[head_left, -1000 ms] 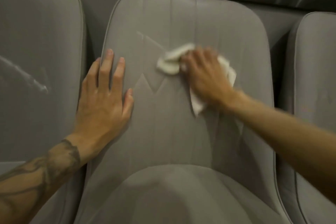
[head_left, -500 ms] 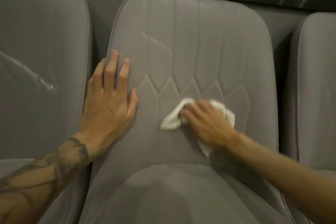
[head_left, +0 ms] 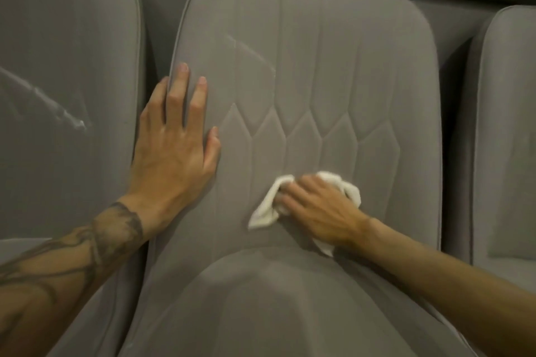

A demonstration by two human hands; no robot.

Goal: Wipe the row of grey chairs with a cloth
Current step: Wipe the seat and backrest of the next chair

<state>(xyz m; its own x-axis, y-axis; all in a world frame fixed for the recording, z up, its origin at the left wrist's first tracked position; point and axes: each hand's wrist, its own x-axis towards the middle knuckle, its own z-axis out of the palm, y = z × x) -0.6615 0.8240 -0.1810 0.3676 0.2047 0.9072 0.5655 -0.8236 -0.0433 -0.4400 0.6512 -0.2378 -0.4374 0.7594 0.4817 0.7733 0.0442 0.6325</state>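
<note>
The right hand gripped the cloth low on the chair back. A pale streak lay toward 12 o'clock. The left hand rested flat, fingers straight.

Right hand presses cloth on middle chair; left hand flat.

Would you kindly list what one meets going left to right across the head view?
left chair → left hand → right hand holding the cloth → right chair
</note>
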